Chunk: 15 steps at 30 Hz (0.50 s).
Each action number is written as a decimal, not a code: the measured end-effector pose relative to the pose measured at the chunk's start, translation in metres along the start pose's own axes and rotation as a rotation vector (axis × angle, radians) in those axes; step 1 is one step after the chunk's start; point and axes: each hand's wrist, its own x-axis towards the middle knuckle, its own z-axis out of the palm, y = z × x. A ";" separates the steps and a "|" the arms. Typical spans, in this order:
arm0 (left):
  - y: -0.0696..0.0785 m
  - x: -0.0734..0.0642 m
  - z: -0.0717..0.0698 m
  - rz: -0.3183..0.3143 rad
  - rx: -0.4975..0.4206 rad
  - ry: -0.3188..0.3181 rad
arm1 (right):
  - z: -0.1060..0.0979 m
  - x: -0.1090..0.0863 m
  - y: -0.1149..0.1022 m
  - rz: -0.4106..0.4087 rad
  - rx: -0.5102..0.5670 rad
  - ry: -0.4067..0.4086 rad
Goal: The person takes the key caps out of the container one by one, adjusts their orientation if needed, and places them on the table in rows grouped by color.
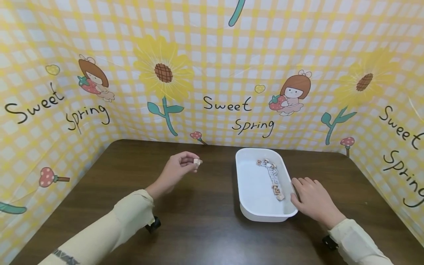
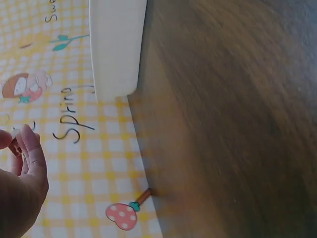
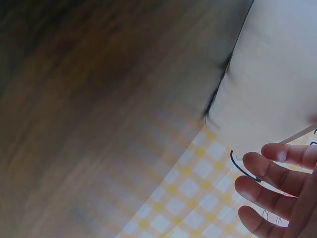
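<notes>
In the head view my left hand (image 1: pixel 177 167) is held over the table, left of the white tub, and pinches a small pale cube (image 1: pixel 197 162) between thumb and fingers. The left wrist view shows that hand (image 2: pixel 25 171) at its left edge, with the cube mostly hidden by the fingertips. My right hand (image 1: pixel 313 198) is beside the right wall of the white tub (image 1: pixel 250 184), fingers extended near the rim. Several small cubes (image 1: pixel 274 179), some white and some brown-marked, lie in a crooked row inside the tub. The right wrist view shows loosely spread fingers (image 3: pixel 270 196) beside the tub's wall.
The dark wooden table (image 1: pixel 198 228) runs back to a yellow checked cloth (image 1: pixel 218 66) with printed flowers and lettering. That cloth stands up along the back and both sides of the table. The tub is on the right half of the table.
</notes>
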 end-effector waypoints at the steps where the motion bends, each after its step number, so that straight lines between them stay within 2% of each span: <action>1: -0.002 0.001 -0.002 0.000 -0.014 0.002 | 0.000 0.000 0.000 0.000 0.000 -0.001; 7: -0.012 0.011 -0.020 -0.020 -0.054 -0.050 | 0.000 0.000 0.000 -0.001 0.006 0.008; 15: -0.023 0.019 -0.045 -0.180 -0.102 -0.161 | -0.002 -0.001 -0.002 0.001 0.019 0.000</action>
